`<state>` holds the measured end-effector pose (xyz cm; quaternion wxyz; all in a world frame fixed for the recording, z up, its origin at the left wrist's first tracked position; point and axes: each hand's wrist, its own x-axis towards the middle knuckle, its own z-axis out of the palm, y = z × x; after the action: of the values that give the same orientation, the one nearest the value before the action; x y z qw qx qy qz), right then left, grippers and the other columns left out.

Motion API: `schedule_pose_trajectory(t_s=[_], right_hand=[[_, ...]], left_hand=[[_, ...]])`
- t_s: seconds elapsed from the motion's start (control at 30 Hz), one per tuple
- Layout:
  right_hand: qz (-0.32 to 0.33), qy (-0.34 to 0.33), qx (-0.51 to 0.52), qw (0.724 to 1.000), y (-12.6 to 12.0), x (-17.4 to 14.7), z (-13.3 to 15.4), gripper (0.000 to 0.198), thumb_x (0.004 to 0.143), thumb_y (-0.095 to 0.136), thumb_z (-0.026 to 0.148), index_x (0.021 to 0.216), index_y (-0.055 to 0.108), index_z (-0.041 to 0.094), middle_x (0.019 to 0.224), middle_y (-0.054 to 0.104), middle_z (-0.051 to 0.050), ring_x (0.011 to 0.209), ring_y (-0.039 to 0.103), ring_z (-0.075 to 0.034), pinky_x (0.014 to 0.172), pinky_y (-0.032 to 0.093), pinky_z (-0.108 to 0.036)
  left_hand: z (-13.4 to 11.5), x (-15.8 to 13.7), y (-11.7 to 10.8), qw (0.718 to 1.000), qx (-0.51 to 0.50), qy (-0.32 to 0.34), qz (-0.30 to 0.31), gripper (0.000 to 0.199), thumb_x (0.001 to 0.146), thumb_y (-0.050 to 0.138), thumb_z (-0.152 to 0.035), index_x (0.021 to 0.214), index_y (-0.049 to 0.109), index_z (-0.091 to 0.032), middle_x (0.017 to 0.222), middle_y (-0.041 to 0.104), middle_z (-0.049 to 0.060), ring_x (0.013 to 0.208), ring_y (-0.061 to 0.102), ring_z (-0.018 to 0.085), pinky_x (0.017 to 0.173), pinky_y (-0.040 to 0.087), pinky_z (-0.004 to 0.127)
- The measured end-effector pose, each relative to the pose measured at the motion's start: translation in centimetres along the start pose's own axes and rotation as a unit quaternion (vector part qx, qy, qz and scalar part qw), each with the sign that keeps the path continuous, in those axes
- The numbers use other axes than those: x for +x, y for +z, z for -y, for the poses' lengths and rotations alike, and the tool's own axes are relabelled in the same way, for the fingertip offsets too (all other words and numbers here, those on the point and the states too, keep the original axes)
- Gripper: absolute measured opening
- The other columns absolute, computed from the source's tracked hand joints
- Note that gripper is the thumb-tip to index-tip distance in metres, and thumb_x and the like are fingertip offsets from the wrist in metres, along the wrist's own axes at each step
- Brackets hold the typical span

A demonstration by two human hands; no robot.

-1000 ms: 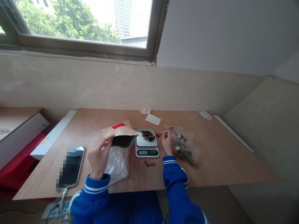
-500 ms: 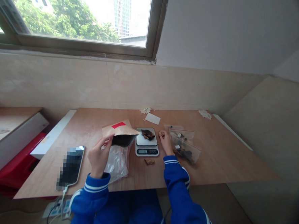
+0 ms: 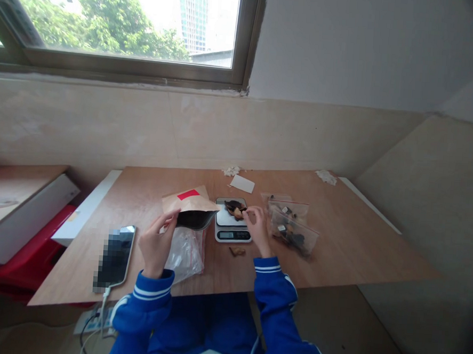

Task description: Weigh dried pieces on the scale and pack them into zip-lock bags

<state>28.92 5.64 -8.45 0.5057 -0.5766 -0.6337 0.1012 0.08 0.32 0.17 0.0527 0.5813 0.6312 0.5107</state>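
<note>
My left hand [image 3: 158,241] is closed on the edge of a brown paper pouch [image 3: 187,198] with a red label; its mouth gapes, showing a dark inside. Right of the pouch stands a white digital kitchen scale [image 3: 220,219] with a lit display. Curled, dark brown dried peel-like pieces [image 3: 232,205] lie on its plate. At the plate's right edge, my right hand [image 3: 257,229] pinches a lighter dried peel-like piece [image 3: 238,213] against the pile. Another dried piece [image 3: 237,251] rests on the table in front of the scale.
Zip bags [image 3: 293,228] with dark pieces lie right of my right hand. Clear empty bags [image 3: 186,254] are under the pouch. A phone [image 3: 117,258] on a cable lies at the left. A white card [image 3: 242,184] and crumpled tissue [image 3: 326,176] are toward the wall.
My right hand has moved left from beside the scale to its plate, bringing the lighter dried piece to the pile. The left hand and pouch stay nearly still.
</note>
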Motion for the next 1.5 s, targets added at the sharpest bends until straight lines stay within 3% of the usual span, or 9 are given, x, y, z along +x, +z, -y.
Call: schedule_pose_trajectory(t_s=[0.2,0.4,0.6,0.8,1.0,1.17,1.27,1.4,1.5], right_hand=[[0.023,0.054,0.058,0.997,-0.2,-3.4,1.1,0.015,0.096,0.036,0.032,0.089,0.043,0.021,0.079,0.054,-0.003,0.070,0.055,-0.017,0.066,0.045,-0.030],[0.043,0.035,0.046,0.997,-0.4,-7.9,2.2,0.013,0.096,0.032,0.025,0.097,0.045,0.021,0.088,0.054,-0.006,0.080,0.057,-0.019,0.077,0.048,-0.035],[0.194,-0.006,-0.082,0.978,-1.7,-9.9,2.9,0.019,0.089,0.049,0.018,0.103,0.061,0.025,0.110,0.058,-0.007,0.104,0.052,-0.026,0.091,0.043,-0.044],[0.210,-0.015,-0.113,0.971,-1.2,-10.2,2.1,0.019,0.083,0.056,0.014,0.097,0.063,0.024,0.097,0.065,-0.006,0.097,0.055,-0.028,0.085,0.043,-0.044],[0.178,-0.026,-0.054,0.982,0.0,-6.1,3.2,0.017,0.082,0.061,0.019,0.098,0.061,0.023,0.094,0.067,-0.006,0.089,0.058,-0.026,0.080,0.046,-0.042],[0.165,-0.067,-0.102,0.979,1.9,-0.1,3.2,0.008,0.082,0.063,0.021,0.090,0.064,0.022,0.093,0.067,-0.008,0.093,0.055,-0.027,0.085,0.042,-0.043],[0.204,-0.089,-0.100,0.970,2.7,2.9,1.9,0.002,0.082,0.065,0.021,0.083,0.065,0.021,0.088,0.065,-0.007,0.091,0.054,-0.025,0.086,0.042,-0.041],[0.168,-0.101,-0.077,0.978,2.8,6.0,-0.5,0.012,0.086,0.056,0.020,0.092,0.067,0.021,0.098,0.061,-0.007,0.100,0.053,-0.023,0.091,0.041,-0.039],[0.170,-0.092,-0.064,0.979,3.3,7.6,-2.5,0.023,0.081,0.060,0.016,0.103,0.066,0.021,0.108,0.060,-0.008,0.109,0.052,-0.024,0.098,0.039,-0.041]], left_hand=[[0.1,0.0,0.2,1.000,-0.001,0.003,0.000,0.023,0.085,0.061,-0.043,0.099,0.073,-0.031,0.091,0.074,-0.002,0.075,0.068,0.013,0.064,0.045,0.022],[0.0,0.0,0.1,1.000,-0.009,0.003,0.000,0.023,0.084,0.061,-0.044,0.098,0.073,-0.030,0.091,0.074,-0.002,0.075,0.068,0.014,0.064,0.046,0.022],[-0.3,0.0,0.0,1.000,-0.010,0.010,0.000,0.023,0.085,0.060,-0.044,0.098,0.073,-0.030,0.092,0.074,-0.002,0.075,0.068,0.014,0.064,0.046,0.023],[0.0,0.0,0.0,1.000,-0.005,0.018,-0.003,0.025,0.085,0.059,-0.045,0.100,0.073,-0.030,0.091,0.074,-0.001,0.073,0.068,0.015,0.063,0.046,0.022],[0.1,0.0,-0.1,1.000,-0.006,0.018,0.000,0.025,0.085,0.058,-0.044,0.100,0.073,-0.030,0.093,0.074,-0.001,0.074,0.068,0.015,0.065,0.046,0.023],[0.1,0.2,-0.3,1.000,-0.002,0.001,0.005,0.025,0.085,0.060,-0.044,0.100,0.073,-0.030,0.090,0.074,-0.001,0.076,0.069,0.016,0.065,0.046,0.023],[0.3,0.4,-0.6,1.000,0.003,0.004,0.007,0.024,0.085,0.059,-0.044,0.099,0.073,-0.030,0.089,0.075,-0.001,0.076,0.069,0.016,0.065,0.046,0.023],[0.6,0.7,-0.9,1.000,0.002,0.012,0.000,0.024,0.085,0.060,-0.044,0.099,0.073,-0.030,0.088,0.075,-0.001,0.075,0.069,0.015,0.067,0.046,0.023],[0.5,0.7,-0.9,1.000,0.002,0.012,0.001,0.025,0.085,0.059,-0.044,0.099,0.073,-0.029,0.089,0.075,-0.001,0.075,0.069,0.016,0.066,0.047,0.024]])
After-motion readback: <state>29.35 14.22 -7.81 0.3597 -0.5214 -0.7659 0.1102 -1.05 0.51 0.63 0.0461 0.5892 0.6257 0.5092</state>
